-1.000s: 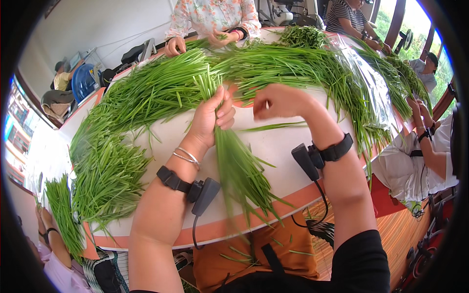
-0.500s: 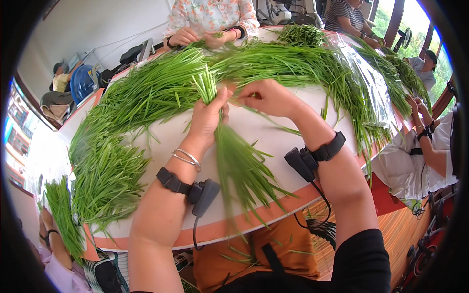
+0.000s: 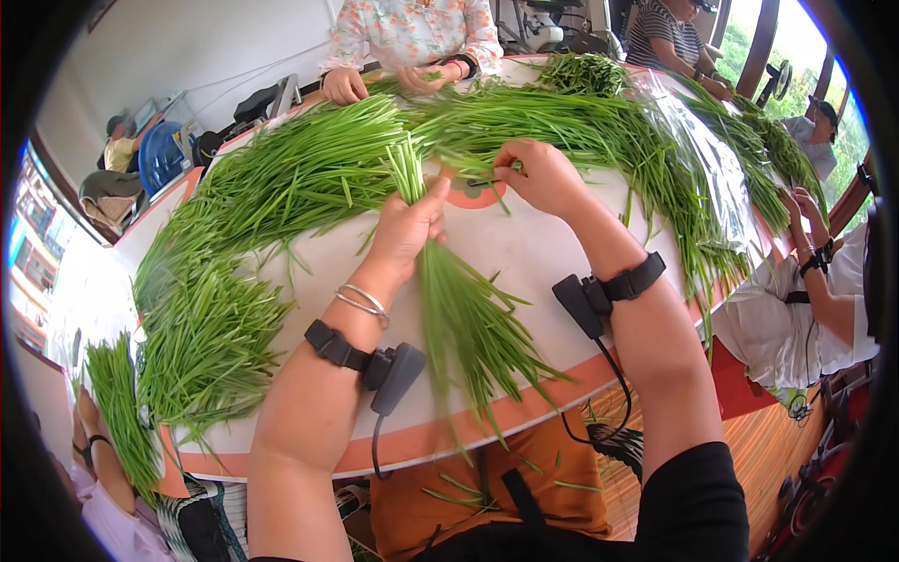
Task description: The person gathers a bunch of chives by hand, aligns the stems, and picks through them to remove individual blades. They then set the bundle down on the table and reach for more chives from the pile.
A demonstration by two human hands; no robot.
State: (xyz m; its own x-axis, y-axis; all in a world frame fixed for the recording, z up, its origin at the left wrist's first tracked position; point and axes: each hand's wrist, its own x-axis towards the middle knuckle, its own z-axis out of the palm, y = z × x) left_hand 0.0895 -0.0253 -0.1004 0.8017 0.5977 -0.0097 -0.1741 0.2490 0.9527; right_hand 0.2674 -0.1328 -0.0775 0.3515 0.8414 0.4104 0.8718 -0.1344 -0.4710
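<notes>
Green bundle [image 3: 478, 314], middle behind left hand [image 3: 408, 229]

Left hand [image 3: 410, 228] clasping green stalk bunch [image 3: 473, 323] above white worktop [image 3: 339, 258]; right hand [image 3: 543, 176] curled near leafy heap [image 3: 543, 120]; co-worker [image 3: 417, 42] opposite.

bright green stalks [image 3: 473, 318] with pale ends [image 3: 405, 167], white table [image 3: 557, 281] edged salmon, white floral blouse [image 3: 412, 39], brown-orange trousers [image 3: 562, 459]

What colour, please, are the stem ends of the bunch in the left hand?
The stem ends are pale green, seen best in the head view.
</notes>
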